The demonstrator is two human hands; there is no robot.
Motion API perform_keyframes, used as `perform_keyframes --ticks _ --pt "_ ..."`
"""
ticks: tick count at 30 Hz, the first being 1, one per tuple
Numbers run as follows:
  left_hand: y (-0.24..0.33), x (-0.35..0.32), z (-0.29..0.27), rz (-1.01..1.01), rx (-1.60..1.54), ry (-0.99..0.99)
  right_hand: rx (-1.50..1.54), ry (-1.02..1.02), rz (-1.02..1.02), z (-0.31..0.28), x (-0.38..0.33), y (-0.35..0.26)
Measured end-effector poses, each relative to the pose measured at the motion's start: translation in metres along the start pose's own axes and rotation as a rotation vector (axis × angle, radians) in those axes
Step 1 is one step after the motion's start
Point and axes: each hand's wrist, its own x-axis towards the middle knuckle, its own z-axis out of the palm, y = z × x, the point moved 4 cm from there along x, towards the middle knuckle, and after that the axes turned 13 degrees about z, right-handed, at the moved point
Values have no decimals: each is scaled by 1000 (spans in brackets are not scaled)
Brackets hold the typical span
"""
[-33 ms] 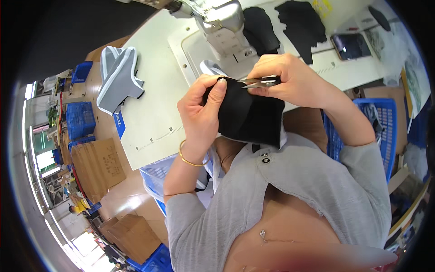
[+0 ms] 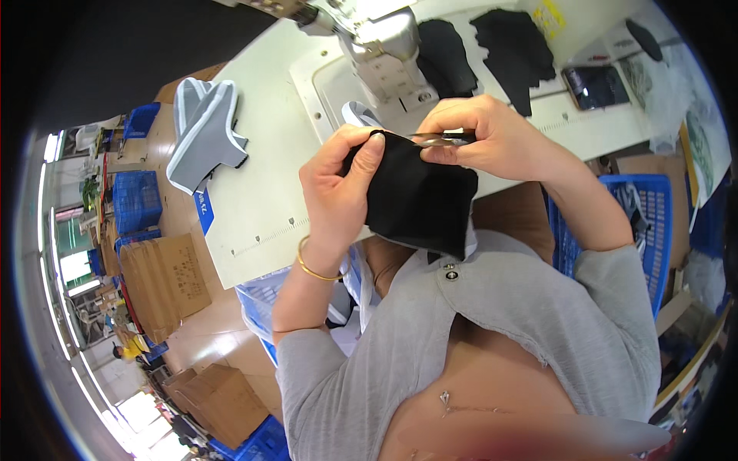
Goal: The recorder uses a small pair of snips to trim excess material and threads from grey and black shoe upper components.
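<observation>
While the left hand (image 2: 334,188) pinches the black cloth (image 2: 423,196) before the machine (image 2: 388,61), the right hand (image 2: 492,138), fingers curled tight, holds snips (image 2: 444,140) at its edge. Snipping looks unfinished; grey pieces (image 2: 201,142) seem done, black pieces (image 2: 513,50) untouched.

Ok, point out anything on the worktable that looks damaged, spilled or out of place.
Nothing looks spilled. The black piece just left of the phone has a jagged outline, which looks odd; whether that is damage I cannot tell.
</observation>
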Motion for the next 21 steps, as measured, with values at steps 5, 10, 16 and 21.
perform_keyframes --ticks 5,10,16,21 --pt "9 50 -25 -164 6 -89 233 154 45 10 4 -21" --pt "-1 88 -32 -260 -198 -135 246 349 88 2 17 -28" --pt "-4 118 -40 -325 -173 -115 311 415 21 -9 38 -28" --pt "3 128 -33 -283 -175 -37 308 451 -11 -16 46 -27"
